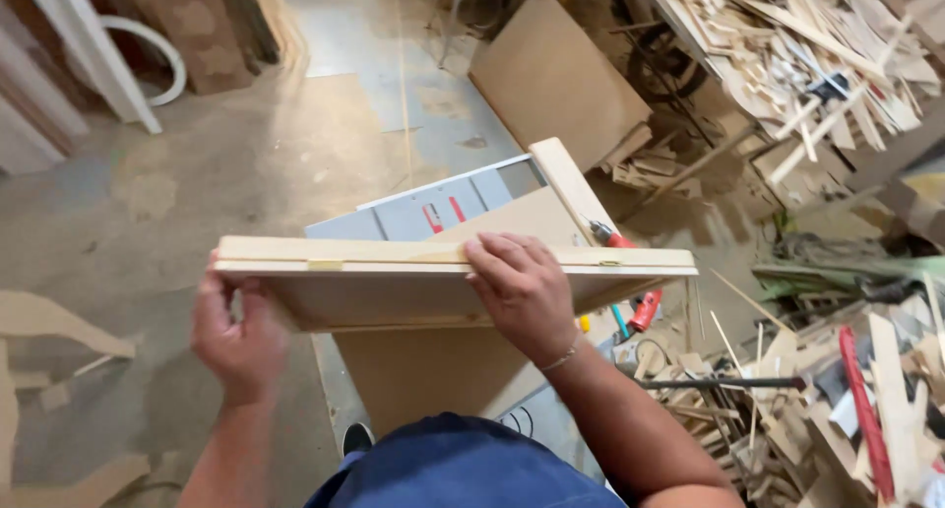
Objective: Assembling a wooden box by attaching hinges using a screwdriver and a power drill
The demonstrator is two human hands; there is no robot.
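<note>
- Wooden panel [394, 286] held in the air above the table saw [443, 208], long axis running left to right.
- Left hand [236, 336] grips its left end; right hand [522, 291] curls over the top edge.
- Bare floor [197, 173] lies open to the left; scrap wood pile [817, 65] crowds the right.

No packages, signs or screens in view. Possible labels only: two small red markings [445, 214] on the grey saw tabletop [413, 216], mid-scene, just beyond the held wooden panel [394, 282]; too small to tell whether stickers or painted marks.
</note>
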